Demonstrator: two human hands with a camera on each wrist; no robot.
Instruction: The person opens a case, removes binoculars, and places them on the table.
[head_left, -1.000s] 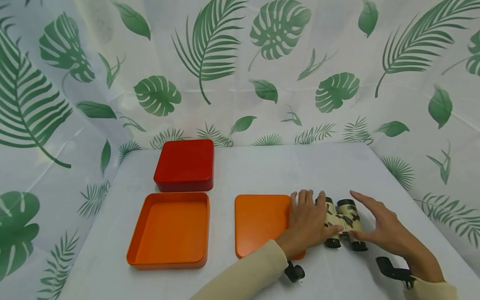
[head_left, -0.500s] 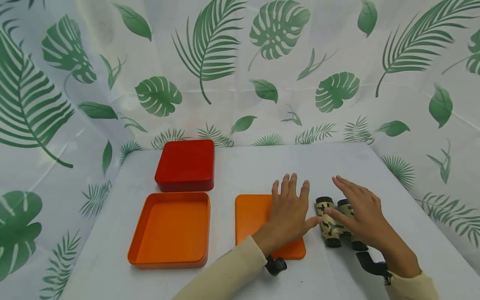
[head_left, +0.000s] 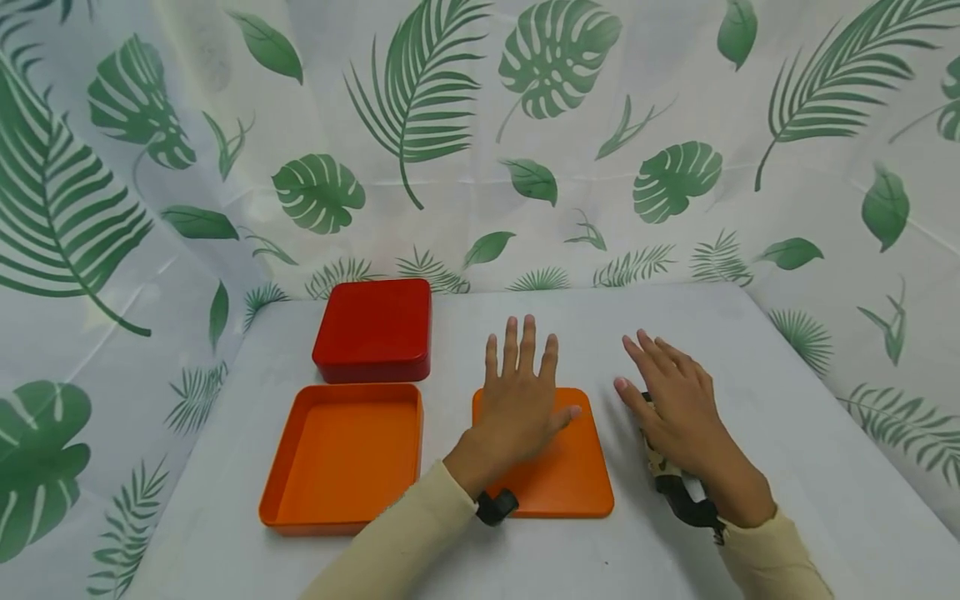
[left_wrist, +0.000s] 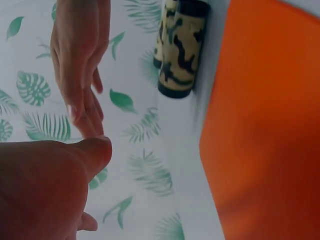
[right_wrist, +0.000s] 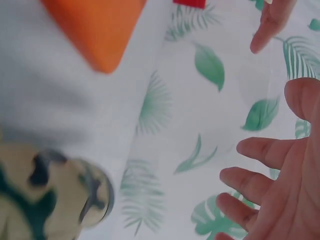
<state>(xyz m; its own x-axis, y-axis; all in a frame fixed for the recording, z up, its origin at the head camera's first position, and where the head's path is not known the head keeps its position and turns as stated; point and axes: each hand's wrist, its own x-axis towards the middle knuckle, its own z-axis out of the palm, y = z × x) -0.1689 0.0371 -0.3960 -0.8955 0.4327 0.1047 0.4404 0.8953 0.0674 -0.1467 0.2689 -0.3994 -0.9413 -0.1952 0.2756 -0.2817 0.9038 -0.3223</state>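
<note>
My left hand (head_left: 519,408) hovers over the flat orange lid (head_left: 577,483), its fingers spread straight and nothing in them. To the right, my right hand (head_left: 678,408) is held above the camouflage binoculars (head_left: 657,457), fingers extended and not gripping. It hides most of the binoculars in the head view. In the left wrist view the binoculars (left_wrist: 182,55) lie beside the orange lid (left_wrist: 270,115), with a gap between them. The right wrist view shows one end of the binoculars (right_wrist: 30,195) below the spread fingers of the right hand (right_wrist: 280,175).
An open orange box (head_left: 341,458) stands left of the lid, partly behind the left sleeve. Behind it sits a red box (head_left: 373,329) with a smooth top. A leaf-patterned cloth (head_left: 450,125) forms the backdrop around the white table (head_left: 525,333).
Both hands have lifted off the binoculars and moved left. The left hand has come over the orange lid, the right hand over the binoculars. The binoculars, lid and boxes have stayed put.
</note>
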